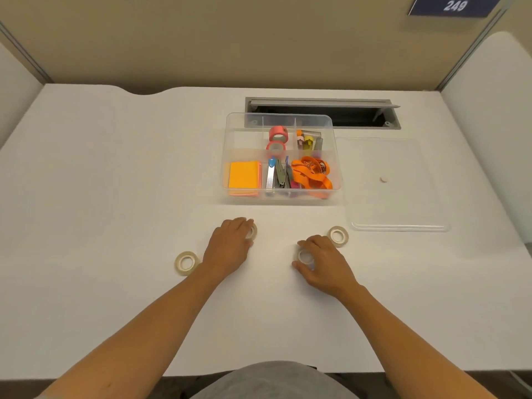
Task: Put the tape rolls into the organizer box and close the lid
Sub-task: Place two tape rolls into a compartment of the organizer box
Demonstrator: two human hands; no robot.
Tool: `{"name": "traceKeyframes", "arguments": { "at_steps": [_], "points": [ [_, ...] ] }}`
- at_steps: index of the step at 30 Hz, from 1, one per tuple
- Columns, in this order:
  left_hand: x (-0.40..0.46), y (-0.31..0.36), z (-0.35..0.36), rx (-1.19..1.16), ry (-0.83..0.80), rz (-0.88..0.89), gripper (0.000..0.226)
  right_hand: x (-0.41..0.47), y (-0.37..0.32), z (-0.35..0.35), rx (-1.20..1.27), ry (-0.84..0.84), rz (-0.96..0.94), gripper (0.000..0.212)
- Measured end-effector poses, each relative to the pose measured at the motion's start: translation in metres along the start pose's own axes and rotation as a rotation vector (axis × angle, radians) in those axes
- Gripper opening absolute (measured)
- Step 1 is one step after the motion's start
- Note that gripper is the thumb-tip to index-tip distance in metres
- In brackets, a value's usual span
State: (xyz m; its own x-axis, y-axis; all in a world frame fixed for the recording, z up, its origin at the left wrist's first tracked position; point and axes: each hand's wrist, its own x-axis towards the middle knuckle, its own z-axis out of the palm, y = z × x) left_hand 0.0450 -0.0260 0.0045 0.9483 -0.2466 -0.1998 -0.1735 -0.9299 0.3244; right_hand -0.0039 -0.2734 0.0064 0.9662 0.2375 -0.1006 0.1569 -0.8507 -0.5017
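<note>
Four clear tape rolls lay on the white desk [115, 197] in front of me. My left hand [230, 243] rested over one tape roll [252, 231], fingers curled down on it, its rim just showing at my fingertips. My right hand [322, 263] cupped a second tape roll [304, 256], thumb on the near side and fingers on the far side. A third tape roll [186, 262] lay flat at eight o'clock from my left hand, just beside my wrist. The fourth tape roll [338, 236] lay flat at one o'clock from my right hand, almost touching my fingers.

The clear organizer box [230, 156] stood open at twelve o'clock from my hands, well apart from them. Its lid [403, 203] lay flat on the desk, just beside the box at three o'clock. Inside the box I counted two pink tape rolls [277, 141] in a far compartment, one stack of orange sticky notes [244, 178] near left, a stapler [271, 175] in the middle and an orange lanyard [313, 175] near right.

Beyond the box an open cable tray [322, 112] was sunk into the desk. A beige partition [230, 38] closed off the far side, with a number plate [453, 5] at two o'clock.
</note>
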Motion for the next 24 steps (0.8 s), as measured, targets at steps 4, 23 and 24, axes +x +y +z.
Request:
{"name": "traceKeyframes", "arguments": {
  "at_steps": [4, 23, 24],
  "points": [
    [0.000, -0.002, -0.004, -0.092, -0.007, 0.032, 0.052, 0.014, -0.008, -0.010, 0.093, 0.066, -0.020, 0.045],
    [0.098, -0.013, -0.127, -0.227, 0.254, 0.094, 0.052, 0.126, -0.037, -0.056, 0.195, 0.298, -0.085, 0.046],
    [0.112, -0.013, -0.134, -0.204, 0.222, 0.080, 0.053, 0.129, -0.036, -0.056, 0.192, 0.301, -0.077, 0.046]
  ]
}}
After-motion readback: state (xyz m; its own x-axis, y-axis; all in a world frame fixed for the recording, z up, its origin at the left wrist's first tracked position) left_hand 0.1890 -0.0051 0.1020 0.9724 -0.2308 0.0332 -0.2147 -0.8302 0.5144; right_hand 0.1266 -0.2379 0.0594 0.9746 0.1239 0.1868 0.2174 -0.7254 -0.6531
